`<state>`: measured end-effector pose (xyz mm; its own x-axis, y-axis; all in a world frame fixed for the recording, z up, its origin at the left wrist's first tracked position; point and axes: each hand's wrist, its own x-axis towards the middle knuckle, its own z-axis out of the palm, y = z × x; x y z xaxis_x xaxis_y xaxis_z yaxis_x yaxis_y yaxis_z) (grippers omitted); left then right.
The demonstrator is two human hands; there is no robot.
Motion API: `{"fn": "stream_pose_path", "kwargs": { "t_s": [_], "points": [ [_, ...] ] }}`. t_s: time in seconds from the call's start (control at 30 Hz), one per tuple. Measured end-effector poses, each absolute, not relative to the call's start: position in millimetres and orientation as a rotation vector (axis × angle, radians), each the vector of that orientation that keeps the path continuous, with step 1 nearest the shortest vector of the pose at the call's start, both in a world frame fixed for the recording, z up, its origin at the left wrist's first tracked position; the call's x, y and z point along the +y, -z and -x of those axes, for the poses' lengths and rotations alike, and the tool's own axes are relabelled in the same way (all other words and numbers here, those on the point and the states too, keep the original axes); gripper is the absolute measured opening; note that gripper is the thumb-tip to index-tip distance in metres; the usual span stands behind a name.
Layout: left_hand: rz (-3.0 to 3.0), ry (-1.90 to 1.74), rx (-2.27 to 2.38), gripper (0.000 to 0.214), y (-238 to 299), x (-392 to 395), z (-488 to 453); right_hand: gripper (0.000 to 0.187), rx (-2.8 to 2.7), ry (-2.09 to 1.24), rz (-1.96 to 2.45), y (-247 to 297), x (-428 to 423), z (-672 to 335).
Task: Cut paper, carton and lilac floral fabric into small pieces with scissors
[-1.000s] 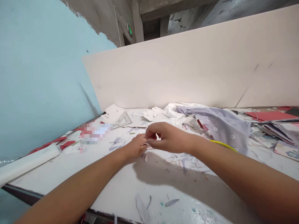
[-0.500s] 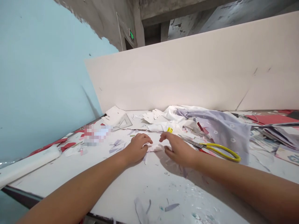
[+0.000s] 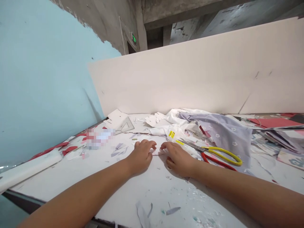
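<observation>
My left hand (image 3: pixel 142 156) and my right hand (image 3: pixel 177 157) lie side by side on the white table (image 3: pixel 133 196), fingers pressed down on a small pale piece of paper (image 3: pixel 158 152) between them. Only a sliver of that paper shows between the fingertips. Just right of my right hand lie scissors with yellow and red handles (image 3: pixel 215 153), untouched. A small yellow object (image 3: pixel 171 134) sits a little beyond my right fingers.
Lilac patterned cloth (image 3: pixel 220 128) and white fabric are heaped behind the hands. A clear set square (image 3: pixel 125 125) and cut white paper lie at the back left. A white roll (image 3: pixel 28 167) lies along the left edge. Red sheets (image 3: pixel 273 121) and paper scraps cover the right. A tall white board (image 3: pixel 190 72) stands behind.
My right hand has come down from a raised pinch to lie flat beside the left on the paper. The scissors and the yellow object have come into view.
</observation>
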<state>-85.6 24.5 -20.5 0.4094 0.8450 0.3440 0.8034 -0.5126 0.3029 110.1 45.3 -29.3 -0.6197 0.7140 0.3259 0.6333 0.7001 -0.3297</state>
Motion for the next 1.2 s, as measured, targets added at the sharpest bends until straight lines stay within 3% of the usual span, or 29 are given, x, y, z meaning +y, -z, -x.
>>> {"fn": "stream_pose_path", "kwargs": {
  "t_s": [1.2],
  "points": [
    [-2.586, -0.607, 1.508, 0.023, 16.3, 20.9, 82.6, 0.035, -2.483, -0.227, 1.025, 31.3, 43.6, -111.5]
  ]
}}
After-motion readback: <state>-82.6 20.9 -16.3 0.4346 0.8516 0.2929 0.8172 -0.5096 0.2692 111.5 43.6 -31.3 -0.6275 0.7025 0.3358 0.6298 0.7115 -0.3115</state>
